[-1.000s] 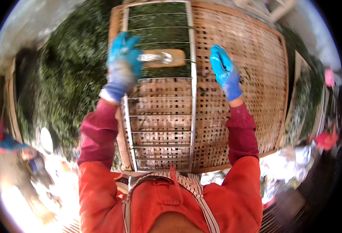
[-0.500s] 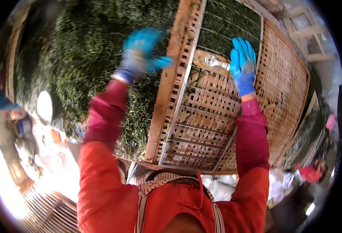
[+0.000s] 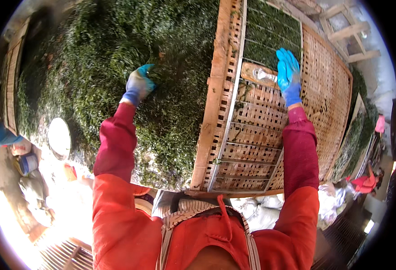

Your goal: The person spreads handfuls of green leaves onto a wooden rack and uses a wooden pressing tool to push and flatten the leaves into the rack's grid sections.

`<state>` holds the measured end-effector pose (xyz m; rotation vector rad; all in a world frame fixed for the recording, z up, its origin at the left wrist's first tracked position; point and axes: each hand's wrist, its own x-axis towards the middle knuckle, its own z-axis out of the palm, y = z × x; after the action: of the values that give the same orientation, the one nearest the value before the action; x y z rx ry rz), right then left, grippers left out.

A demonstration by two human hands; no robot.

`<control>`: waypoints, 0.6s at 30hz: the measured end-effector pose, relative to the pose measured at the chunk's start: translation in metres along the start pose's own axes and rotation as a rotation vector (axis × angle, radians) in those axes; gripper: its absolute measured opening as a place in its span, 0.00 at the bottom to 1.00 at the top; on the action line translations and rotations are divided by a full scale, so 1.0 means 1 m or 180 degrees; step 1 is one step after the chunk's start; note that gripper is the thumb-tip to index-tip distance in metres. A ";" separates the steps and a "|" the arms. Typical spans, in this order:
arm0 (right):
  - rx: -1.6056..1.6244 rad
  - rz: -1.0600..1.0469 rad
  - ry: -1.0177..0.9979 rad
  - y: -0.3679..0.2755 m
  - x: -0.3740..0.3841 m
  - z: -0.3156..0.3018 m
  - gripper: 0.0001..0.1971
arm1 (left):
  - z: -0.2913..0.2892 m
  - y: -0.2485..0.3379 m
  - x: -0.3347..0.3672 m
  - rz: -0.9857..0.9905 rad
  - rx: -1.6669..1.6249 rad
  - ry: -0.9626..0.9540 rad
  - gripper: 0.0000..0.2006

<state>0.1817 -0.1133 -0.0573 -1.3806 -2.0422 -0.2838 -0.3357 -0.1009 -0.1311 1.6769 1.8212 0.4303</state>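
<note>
My left hand (image 3: 139, 84), in a blue glove, is curled into a broad heap of dark green leafy strands (image 3: 175, 99); its fingertips are partly buried there. To the right, my gloved right hand (image 3: 289, 74) lies flat with fingers stretched out, over the right rail of a metal frame with thin crossbars (image 3: 228, 117). Beside its palm is a wooden block (image 3: 251, 71) with a clear or shiny handle. The frame rests on a woven bamboo mat (image 3: 326, 94). Green strands fill its far sections, while the near ones show bare weave with a few scraps.
A wooden rail (image 3: 209, 121) separates the heap from the mat. A round white dish (image 3: 59, 137) sits at the heap's near left edge. Another person in red (image 3: 366, 182) is at the far right, and part of someone in blue (image 3: 0, 133) shows at the left edge.
My left hand has moved left and down into the green heap, its fingers going from spread to curled. My right hand stays flat by the block. The whole view has shifted slightly.
</note>
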 end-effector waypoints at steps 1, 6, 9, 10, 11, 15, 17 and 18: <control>-0.0043 0.0004 0.0010 0.001 0.000 0.004 0.16 | -0.021 -0.001 -0.006 -0.0357 -0.0692 0.0024 0.25; -0.0228 0.0157 -0.0170 -0.008 0.000 -0.005 0.19 | -0.129 0.016 -0.025 0.2309 -0.0663 0.1361 0.19; 0.0213 0.0415 -0.0169 -0.061 0.020 -0.007 0.29 | -0.109 -0.007 -0.004 0.0976 0.0560 0.0936 0.20; 0.0546 0.0519 -0.0151 -0.094 0.033 -0.001 0.33 | -0.096 -0.020 0.005 0.0354 0.1372 0.0552 0.20; 0.0920 0.0302 -0.0285 -0.131 0.047 0.003 0.38 | -0.091 -0.027 0.005 0.1340 -0.0556 0.0632 0.20; 0.2125 -0.0418 -0.0372 -0.268 0.099 0.031 0.57 | -0.144 0.047 -0.050 0.2859 0.0856 0.1885 0.11; 0.3966 -0.0109 -0.0625 -0.305 0.118 0.059 0.46 | -0.165 0.077 -0.069 0.3161 0.1034 0.2211 0.07; 0.3369 -0.0498 -0.0576 -0.302 0.120 0.075 0.39 | -0.174 0.087 -0.074 0.3233 0.0970 0.2346 0.05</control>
<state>-0.1448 -0.1128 0.0118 -0.5863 -1.9340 0.7866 -0.3789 -0.1318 0.0704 2.8738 1.3282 1.3878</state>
